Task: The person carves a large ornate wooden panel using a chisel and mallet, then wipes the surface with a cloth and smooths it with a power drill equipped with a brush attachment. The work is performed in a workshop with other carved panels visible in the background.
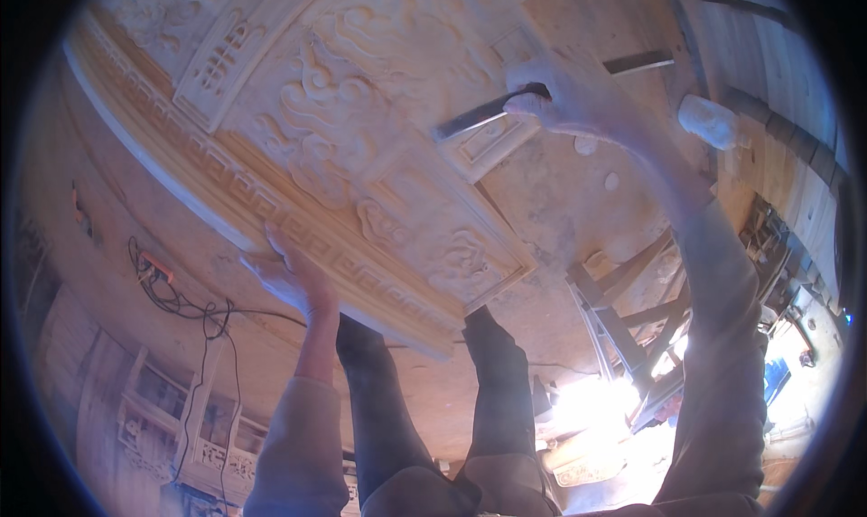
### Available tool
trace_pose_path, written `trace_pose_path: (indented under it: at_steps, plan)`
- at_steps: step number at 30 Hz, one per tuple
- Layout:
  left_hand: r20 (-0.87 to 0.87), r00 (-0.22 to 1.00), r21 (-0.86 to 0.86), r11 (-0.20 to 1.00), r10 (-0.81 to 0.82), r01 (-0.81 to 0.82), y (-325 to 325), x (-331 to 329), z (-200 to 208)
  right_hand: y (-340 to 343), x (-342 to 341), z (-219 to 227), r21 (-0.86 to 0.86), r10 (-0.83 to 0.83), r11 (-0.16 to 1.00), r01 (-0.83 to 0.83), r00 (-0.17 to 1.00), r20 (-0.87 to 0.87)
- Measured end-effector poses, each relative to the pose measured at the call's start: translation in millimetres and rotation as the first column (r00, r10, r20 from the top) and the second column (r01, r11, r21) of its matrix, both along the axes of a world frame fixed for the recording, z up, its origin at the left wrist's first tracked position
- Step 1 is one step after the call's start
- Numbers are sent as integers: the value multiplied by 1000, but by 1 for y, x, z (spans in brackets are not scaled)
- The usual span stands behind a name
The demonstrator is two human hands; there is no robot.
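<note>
A large pale wooden panel (361, 93) carved with cloud-like relief and framed fields lies before me. A moulding with a key pattern (244, 187) runs along its left side. At the outer edge of that moulding rests my left hand (293, 278), its fingers stretched out and spread. My right hand (533, 97) is closed round one end of a dark, flat, straight bar (476, 120); its exact kind cannot be made out. The bar reaches left over the panel's right border, close to a small framed field. Whether it touches the wood cannot be told.
Another dark strip (638, 62) and a whitish bundle (709, 122) lie to the right. Scrap boards (623, 327) are heaped at the lower right by a bright glare. At left, a black cable (190, 314) with an orange piece (156, 267) crosses the floor near wooden frames (153, 391).
</note>
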State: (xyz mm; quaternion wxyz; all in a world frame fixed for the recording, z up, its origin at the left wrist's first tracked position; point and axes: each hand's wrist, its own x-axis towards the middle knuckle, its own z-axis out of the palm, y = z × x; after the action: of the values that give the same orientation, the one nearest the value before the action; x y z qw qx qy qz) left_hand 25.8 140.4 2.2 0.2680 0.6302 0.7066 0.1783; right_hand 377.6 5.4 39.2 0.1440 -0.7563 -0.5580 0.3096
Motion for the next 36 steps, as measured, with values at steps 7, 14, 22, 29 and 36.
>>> trace_pose_path:
  at_steps: [7,14,22,29,36]
  plan:
    - [-14,1000,-52,999,-5,5,-1,2,7,2,-3,0,-79,7,997,-10,999,-45]
    - [25,999,-37,999,-30,30,-2,8,9,-18,-29,6,-122,-198,975,186,975,-97]
    - [-5,1000,-125,992,6,-7,2,-1,4,-41,-65,-2,-124,-441,897,424,856,-270]
    - [35,999,-56,998,-10,12,5,-11,-8,-36,-57,2,-154,-435,896,417,893,-115]
    - [102,995,-64,998,-5,12,6,-13,-13,-32,-40,9,22,-210,978,209,976,64]
